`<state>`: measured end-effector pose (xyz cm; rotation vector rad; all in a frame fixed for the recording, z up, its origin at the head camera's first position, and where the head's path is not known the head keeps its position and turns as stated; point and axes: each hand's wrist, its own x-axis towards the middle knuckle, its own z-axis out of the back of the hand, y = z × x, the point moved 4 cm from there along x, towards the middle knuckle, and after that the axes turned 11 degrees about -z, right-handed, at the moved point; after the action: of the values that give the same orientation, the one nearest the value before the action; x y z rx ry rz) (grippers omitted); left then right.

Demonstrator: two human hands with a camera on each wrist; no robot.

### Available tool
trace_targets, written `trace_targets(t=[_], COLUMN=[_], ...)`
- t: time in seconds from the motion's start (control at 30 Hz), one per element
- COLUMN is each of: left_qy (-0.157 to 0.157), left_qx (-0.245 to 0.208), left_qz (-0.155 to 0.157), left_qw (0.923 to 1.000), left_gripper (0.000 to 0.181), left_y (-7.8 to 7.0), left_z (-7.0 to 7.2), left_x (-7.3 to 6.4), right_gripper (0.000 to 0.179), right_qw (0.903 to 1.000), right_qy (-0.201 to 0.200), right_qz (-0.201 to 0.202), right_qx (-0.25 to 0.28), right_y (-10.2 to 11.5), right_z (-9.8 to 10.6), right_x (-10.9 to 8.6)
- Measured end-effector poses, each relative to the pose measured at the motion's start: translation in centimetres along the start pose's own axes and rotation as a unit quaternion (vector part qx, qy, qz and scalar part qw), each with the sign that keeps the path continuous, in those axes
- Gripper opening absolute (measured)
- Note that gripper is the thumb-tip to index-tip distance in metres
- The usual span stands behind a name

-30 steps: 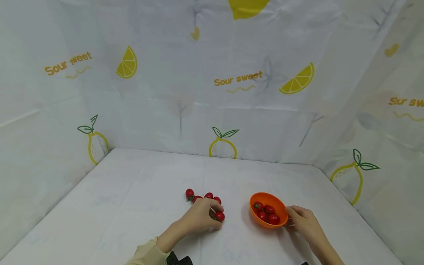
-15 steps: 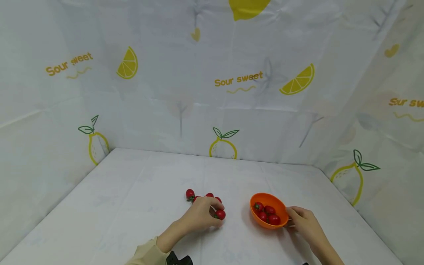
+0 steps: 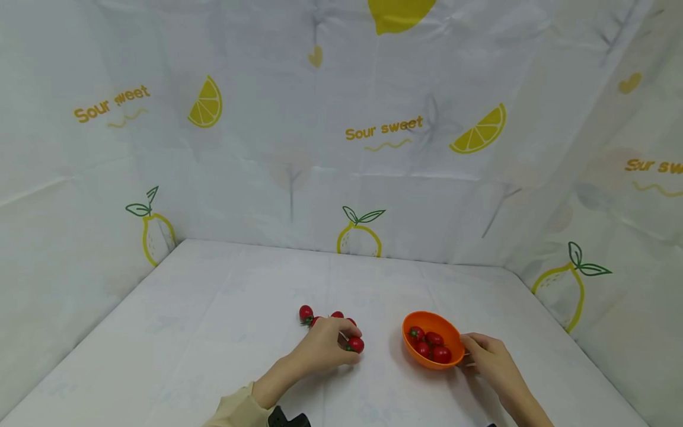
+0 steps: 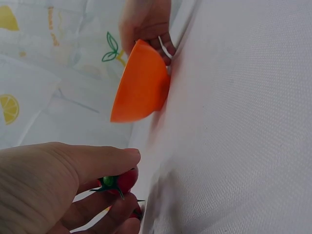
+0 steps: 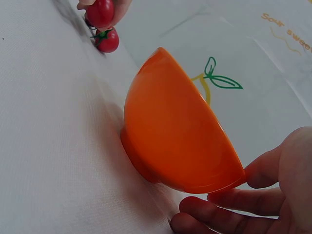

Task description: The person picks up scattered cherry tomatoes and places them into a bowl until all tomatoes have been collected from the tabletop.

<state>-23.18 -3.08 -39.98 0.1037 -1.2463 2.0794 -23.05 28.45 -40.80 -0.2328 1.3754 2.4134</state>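
My left hand pinches a red cherry tomato between thumb and fingers, just over the table. In the left wrist view the held tomato shows its green calyx. Behind that hand lie several more cherry tomatoes, partly hidden by it. To the right is an orange bowl, slightly tilted, with several tomatoes inside. My right hand grips the bowl's right side, thumb at the rim and fingers beneath, as the right wrist view of the bowl shows.
A white cloth covers the table. Behind and at both sides hangs a pale curtain printed with lemons and lettering. Between the left hand and the bowl is a short stretch of tabletop.
The tomato in my left hand has shifted up very slightly, away from me. My right hand and the bowl have stayed in place.
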Motion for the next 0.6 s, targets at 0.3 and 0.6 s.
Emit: trace_targets(t=[0.3, 0.6], left_qy=[-0.006, -0.013], left_qx=[0.024, 0.038], left_qz=[-0.01, -0.013], left_qw=[0.9996, 0.9991], left_gripper=[0.025, 0.024], left_y=[0.02, -0.22], left_z=[0.0, 0.36], left_x=[0.24, 0.42], right_gripper=[0.044, 0.043], right_qw=[1.0, 1.0], right_qy=[-0.002, -0.005], right_qz=[-0.002, 0.003], right_qx=[0.0, 0.004], right_y=[-0.09, -0.1], right_z=[-0.03, -0.09], right_x=[0.08, 0.06])
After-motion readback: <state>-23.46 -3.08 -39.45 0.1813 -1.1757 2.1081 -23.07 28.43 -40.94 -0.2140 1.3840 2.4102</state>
